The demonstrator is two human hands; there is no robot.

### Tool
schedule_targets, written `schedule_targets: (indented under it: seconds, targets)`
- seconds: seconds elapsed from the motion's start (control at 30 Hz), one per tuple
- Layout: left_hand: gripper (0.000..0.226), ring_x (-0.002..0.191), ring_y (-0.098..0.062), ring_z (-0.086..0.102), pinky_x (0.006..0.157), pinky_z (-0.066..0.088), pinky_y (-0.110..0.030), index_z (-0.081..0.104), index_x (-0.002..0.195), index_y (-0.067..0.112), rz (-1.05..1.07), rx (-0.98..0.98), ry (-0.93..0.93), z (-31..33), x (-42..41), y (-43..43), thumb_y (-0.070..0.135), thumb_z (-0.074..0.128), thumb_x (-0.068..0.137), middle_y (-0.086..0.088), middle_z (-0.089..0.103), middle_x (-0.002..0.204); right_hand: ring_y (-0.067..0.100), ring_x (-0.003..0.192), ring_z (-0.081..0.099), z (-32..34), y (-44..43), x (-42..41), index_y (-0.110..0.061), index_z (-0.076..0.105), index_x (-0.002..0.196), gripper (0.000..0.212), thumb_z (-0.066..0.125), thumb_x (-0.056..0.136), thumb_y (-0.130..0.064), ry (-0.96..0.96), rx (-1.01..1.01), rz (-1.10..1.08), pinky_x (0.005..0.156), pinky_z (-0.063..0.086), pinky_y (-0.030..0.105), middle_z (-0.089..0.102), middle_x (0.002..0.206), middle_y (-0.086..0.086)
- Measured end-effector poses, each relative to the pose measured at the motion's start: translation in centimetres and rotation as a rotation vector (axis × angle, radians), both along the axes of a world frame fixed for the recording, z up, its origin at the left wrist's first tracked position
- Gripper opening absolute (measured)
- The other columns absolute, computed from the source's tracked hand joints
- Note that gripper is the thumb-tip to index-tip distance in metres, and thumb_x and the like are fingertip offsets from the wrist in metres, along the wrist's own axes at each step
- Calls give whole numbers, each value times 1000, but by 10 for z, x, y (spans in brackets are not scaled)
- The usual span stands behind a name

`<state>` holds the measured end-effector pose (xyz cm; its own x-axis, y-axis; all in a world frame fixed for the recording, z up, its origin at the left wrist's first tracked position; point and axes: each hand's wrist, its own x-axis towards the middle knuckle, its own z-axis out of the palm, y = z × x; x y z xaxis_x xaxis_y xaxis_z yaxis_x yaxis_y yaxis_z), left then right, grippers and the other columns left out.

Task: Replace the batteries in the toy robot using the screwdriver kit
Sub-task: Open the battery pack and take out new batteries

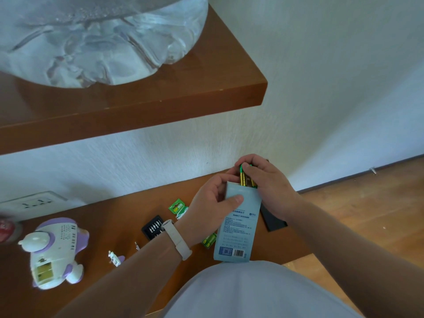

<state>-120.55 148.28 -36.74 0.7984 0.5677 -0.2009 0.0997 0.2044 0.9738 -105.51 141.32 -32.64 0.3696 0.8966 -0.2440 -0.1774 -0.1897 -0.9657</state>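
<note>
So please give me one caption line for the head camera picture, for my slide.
Left hand holds a pale blue box while right hand grips batteries at its opening; toy robot lies opened.

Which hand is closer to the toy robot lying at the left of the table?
The left hand. It grips the blue box right of the toy robot, with the bit tray in between. The right hand is farther right, its fingers pinching the batteries at the box's top.

Brown wooden table [110, 216] carrying toy robot [55, 251] lying near left, black bit tray [153, 227] sitting centre, green batteries [209, 240] lying right.
</note>
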Motion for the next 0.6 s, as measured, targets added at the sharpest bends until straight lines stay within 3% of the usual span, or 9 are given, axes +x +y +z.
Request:
schedule_targets:
  seconds: [0.2,0.37,0.6]
  targets:
    - [44,96,-27,75,87,59,-57,59,115,24,-7,13,0,2,3,-1,39,74,77,-2,77,104,6,83,68,5,-5,3,-26,68,97,25,44,101,-22,-201,-4,97,68,51,14,74,100,-6]
    - [37,94,-26,75,84,60,-50,59,116,21,-10,13,-13,2,3,0,29,73,82,-2,77,102,13,91,70,2,-5,2,-22,69,99,28,42,103,-17,-191,55,63,73,53,18,74,104,-3]
    - [34,97,-28,75,85,61,-51,61,120,21,-16,31,-31,2,-2,2,21,69,87,-5,76,105,15,106,68,-6,-2,-5,-19,50,96,18,37,107,-21,-232,128,33,84,54,24,71,115,-3]
